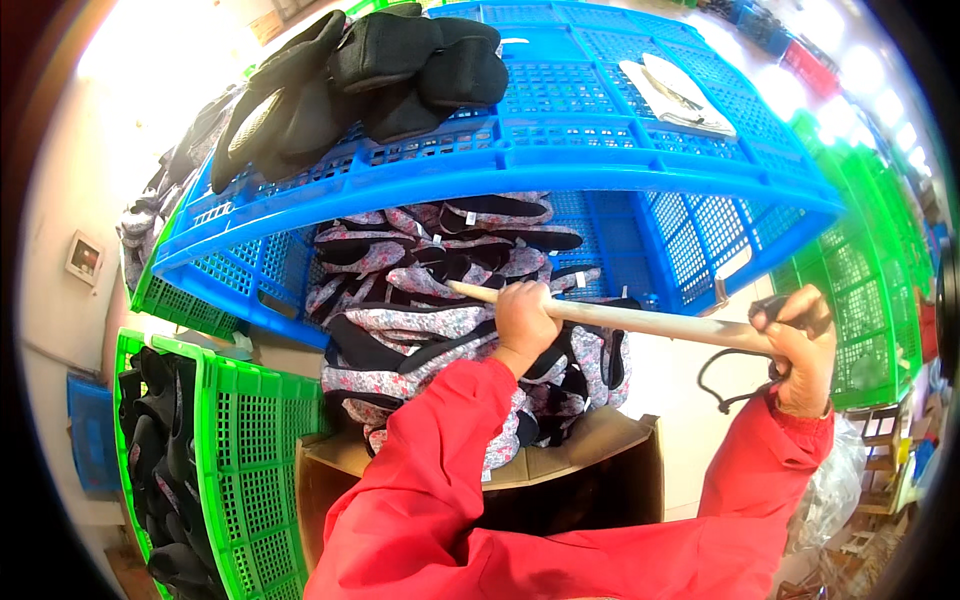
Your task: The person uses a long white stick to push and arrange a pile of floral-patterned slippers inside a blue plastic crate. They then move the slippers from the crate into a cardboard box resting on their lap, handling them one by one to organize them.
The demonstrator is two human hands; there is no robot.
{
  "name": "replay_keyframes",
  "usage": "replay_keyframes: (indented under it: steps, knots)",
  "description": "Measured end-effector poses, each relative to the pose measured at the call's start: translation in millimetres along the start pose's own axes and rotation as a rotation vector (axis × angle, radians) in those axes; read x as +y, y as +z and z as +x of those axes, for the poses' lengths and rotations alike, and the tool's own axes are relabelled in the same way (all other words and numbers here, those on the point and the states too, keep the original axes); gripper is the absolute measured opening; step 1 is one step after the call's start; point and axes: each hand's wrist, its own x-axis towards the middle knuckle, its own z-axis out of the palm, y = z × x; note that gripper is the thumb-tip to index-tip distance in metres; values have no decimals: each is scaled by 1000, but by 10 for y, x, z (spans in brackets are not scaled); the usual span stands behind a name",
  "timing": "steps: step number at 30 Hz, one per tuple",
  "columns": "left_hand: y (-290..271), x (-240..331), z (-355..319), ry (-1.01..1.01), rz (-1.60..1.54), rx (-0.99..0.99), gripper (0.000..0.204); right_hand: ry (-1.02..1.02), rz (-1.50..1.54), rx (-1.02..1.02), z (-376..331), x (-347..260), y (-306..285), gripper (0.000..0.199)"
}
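A pale, round wooden stick [640, 320], tapered at its left end, slants slightly down rightward, held aloft; a thin black cord [701, 378] curls below its right end.

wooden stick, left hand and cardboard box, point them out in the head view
Wooden stick [650, 321]: head view, on its shaft between the hands.
Left hand [526, 322]: head view, on the back of the hand.
Cardboard box [602, 446]: head view, on its far edge.
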Motion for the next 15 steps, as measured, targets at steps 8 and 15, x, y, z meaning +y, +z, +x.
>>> replay_keyframes:
  steps: [8,15]
  knots:
    - [8,578,91,174,-184,-12,14,-205,97,229,-93,247,-1084,24]
    - [206,-82,1094,401,196,-26,9,-450,397,483,18,895,62,14]
